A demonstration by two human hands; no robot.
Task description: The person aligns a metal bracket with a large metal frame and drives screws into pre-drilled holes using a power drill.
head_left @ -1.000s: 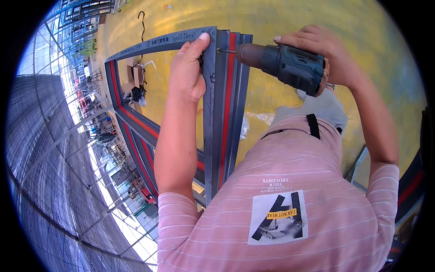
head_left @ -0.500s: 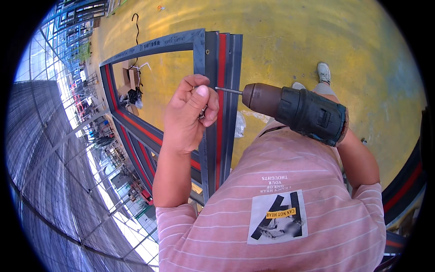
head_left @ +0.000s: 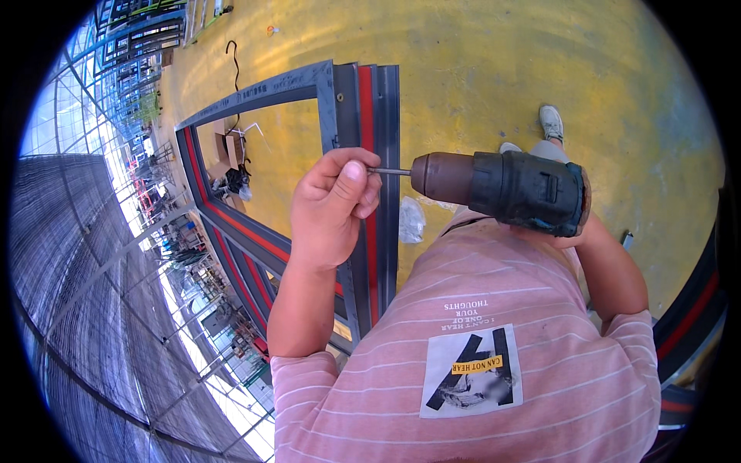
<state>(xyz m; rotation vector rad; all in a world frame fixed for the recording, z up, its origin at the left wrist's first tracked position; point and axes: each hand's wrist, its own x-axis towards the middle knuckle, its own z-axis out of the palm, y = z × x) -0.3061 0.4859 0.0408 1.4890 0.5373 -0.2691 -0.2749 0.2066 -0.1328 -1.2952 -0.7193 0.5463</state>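
Observation:
My left hand (head_left: 333, 212) is closed, thumb and forefinger pinched at the tip of a driver bit (head_left: 394, 171). A small metal piece, seemingly a screw, shows between them; the other fingers curl in. The bit points left from a black and brown power drill (head_left: 517, 191), held level in front of my waist. My right hand (head_left: 569, 238) is wrapped under the drill, its fingers mostly hidden by the drill body. Behind and below my left hand stands a dark grey metal frame (head_left: 346, 116) with red strips (head_left: 366, 100) along its profile.
A clear plastic bag (head_left: 411, 220) lies on the yellow floor (head_left: 463, 85) beside the frame. Cardboard (head_left: 224, 154) and a black bag show through the frame's opening. Another red-striped dark profile (head_left: 691, 316) stands at the right. My shoe (head_left: 550, 121) is on the floor ahead.
The left thumb and forefinger have come to the bit's tip, and the small metal pieces seen in the palm are now hidden. The drill has turned more level.

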